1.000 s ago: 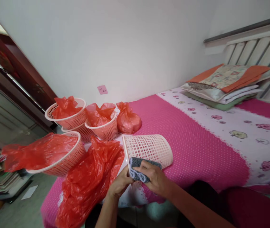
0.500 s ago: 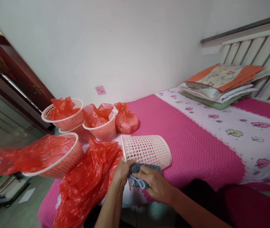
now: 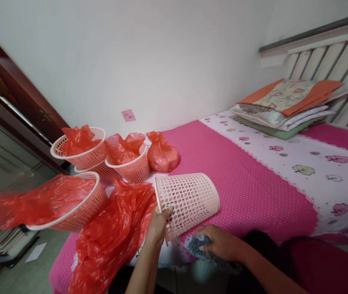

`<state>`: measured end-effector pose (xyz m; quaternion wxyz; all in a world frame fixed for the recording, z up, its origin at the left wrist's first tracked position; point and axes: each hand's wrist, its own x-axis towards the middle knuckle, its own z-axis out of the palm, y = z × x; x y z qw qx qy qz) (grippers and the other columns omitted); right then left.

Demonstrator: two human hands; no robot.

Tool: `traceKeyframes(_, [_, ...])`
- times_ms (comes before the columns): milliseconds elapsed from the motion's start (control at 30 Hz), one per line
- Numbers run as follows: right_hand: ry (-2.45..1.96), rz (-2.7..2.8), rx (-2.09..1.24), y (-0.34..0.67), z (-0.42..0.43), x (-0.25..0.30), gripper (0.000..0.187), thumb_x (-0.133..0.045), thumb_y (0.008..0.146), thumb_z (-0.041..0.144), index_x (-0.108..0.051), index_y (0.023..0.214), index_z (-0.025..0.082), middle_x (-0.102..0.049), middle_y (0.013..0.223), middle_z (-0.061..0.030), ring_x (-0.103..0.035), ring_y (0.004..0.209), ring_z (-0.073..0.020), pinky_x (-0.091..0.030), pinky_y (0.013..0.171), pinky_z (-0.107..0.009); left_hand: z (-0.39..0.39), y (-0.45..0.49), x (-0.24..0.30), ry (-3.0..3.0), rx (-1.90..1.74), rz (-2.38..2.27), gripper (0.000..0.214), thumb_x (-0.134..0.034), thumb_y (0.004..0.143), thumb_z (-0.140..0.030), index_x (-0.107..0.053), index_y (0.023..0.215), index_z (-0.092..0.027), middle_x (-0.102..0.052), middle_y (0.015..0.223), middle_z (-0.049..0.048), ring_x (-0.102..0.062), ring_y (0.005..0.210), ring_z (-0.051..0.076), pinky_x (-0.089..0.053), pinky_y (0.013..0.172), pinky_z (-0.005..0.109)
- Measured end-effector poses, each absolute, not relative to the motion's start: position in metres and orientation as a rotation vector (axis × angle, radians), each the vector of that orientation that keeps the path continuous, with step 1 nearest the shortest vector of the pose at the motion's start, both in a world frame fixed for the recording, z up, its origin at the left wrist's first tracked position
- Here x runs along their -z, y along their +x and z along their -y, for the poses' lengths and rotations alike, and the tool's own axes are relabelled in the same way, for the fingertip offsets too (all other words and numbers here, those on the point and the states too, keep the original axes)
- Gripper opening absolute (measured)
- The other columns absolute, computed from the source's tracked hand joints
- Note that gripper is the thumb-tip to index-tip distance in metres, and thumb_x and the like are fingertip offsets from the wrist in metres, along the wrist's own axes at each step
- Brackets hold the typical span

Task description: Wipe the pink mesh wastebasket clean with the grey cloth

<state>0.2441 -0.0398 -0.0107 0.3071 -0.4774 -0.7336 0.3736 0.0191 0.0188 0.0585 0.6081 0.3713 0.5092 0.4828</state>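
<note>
- Noted a pale pink lattice plastic basket (image 3: 189,200) tipped on its side at the near edge of the bed, mouth facing 9 o'clock, base toward 3 o'clock.
- Judged it light and stiff with some spring in the wall; not slippery, since the holes gave purchase; best taken at the thick rim, less well by the thin lattice.
- Found the left hand (image 3: 158,222) at the basket's 7 o'clock, fingers closed over the lower rim.
- Found the right hand (image 3: 219,245) at 5 o'clock, apart from the basket, fingers folded down over a soft grey knitted cloth (image 3: 196,248) and holding it against the bed's edge.
- Saw a loose crumpled red plastic bag (image 3: 112,237) touching the mouth at 9 o'clock.
- Counted at 10 to 11 o'clock three matching baskets lined with red bags (image 3: 79,145) (image 3: 131,163) (image 3: 66,204), plus a tied red bag (image 3: 162,153) at 11.
- Placed all on a pink dotted bedcover (image 3: 247,192); folded pillows (image 3: 284,106) well apart at 2 o'clock.
</note>
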Motion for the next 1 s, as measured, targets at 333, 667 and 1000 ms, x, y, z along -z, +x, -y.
traceKeyframes(333, [-1.268,0.628,-1.352,0.333,0.027,-0.048,0.046,-0.086,0.070,0.052,-0.079,0.103,0.021,-0.083,0.091,-0.0098,-0.080,0.083,-0.0318,-0.065,0.081,-0.044,-0.007,0.025,-0.060,0.881,-1.094,-1.179,0.053,-0.094,0.061,-0.043,-0.074,0.100,-0.013,-0.074,0.073,0.0052,-0.066,0.065,0.021,-0.051,0.064,0.032])
traceKeyframes(667, [-1.365,0.639,-0.973,0.318,-0.020,-0.017,0.046,-0.082,0.068,0.056,-0.077,0.094,0.018,-0.081,0.084,-0.0093,-0.078,0.080,-0.0311,-0.064,0.075,-0.043,0.000,0.026,-0.056,0.900,-1.109,-1.170,0.049,-0.094,0.059,-0.044,-0.076,0.093,-0.015,-0.072,0.071,0.0032,-0.066,0.067,0.021,-0.054,0.069,0.033])
traceKeyframes(1000, [-1.619,1.391,-0.331,0.311,-0.044,0.005,0.039,-0.054,0.091,0.049,-0.076,0.103,0.019,-0.069,0.101,-0.0128,-0.069,0.099,-0.0294,-0.055,0.097,-0.045,0.004,0.026,-0.055,0.921,-1.112,-1.182,0.043,-0.093,0.061,-0.041,-0.078,0.093,-0.016,-0.075,0.073,0.0043,-0.068,0.072,0.022,-0.056,0.080,0.036])
